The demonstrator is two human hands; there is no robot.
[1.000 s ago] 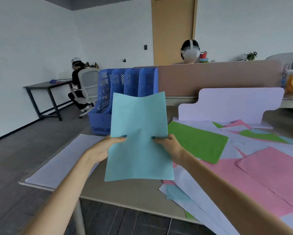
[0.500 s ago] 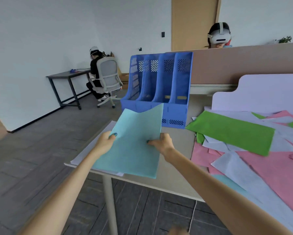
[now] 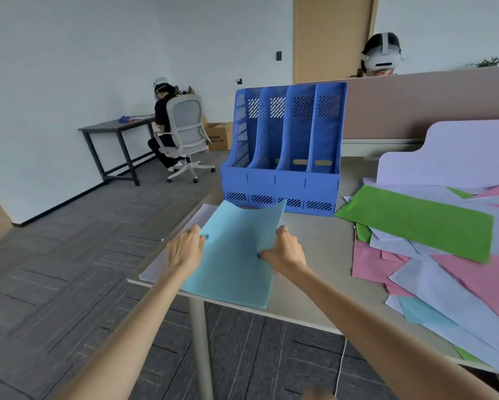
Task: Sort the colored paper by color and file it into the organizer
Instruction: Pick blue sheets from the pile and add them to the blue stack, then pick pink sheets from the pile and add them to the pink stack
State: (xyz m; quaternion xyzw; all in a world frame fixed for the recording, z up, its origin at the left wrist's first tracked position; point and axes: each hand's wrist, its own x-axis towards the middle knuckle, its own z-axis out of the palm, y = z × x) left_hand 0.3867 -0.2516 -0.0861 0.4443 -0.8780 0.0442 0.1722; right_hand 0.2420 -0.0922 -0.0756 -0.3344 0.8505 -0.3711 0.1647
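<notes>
Over table corner — both hands (image 3: 184, 249) (image 3: 285, 251) clamped on light-blue sheet (image 3: 236, 255), before blue organizer (image 3: 283, 148).

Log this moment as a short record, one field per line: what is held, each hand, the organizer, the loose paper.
held: light blue paper, gripped at both side edges, top edge sagging in the middle
left hand: on the sheet's left edge
right hand: pinching the sheet's right edge
organizer: blue, four upright slots, no paper visible in any
white sheet: flat on the table, partly under the held paper
unsorted pile: green, pink, white and light blue sheets, overlapping, right of the organizer
</notes>
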